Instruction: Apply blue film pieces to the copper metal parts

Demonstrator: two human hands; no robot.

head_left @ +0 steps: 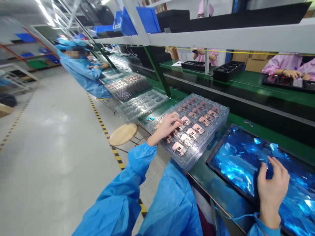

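Note:
My left hand [166,128] reaches over a clear plastic tray [209,113] and its fingertips are down among rows of copper-coloured metal parts, next to one part [185,120]. Whether it grips that part, I cannot tell. My right hand [272,186] rests with its fingers apart on shiny blue film [236,160], which lies in a black tray [221,157], and holds nothing. Both my arms are in blue sleeves [118,196].
Stacked clear trays [128,87] run along the green workbench [246,141] to the far left. A wooden stool [123,134] stands by the bench. A co-worker in blue [81,75] sits further along. Across the shelf, people in pink [283,67] handle black trays.

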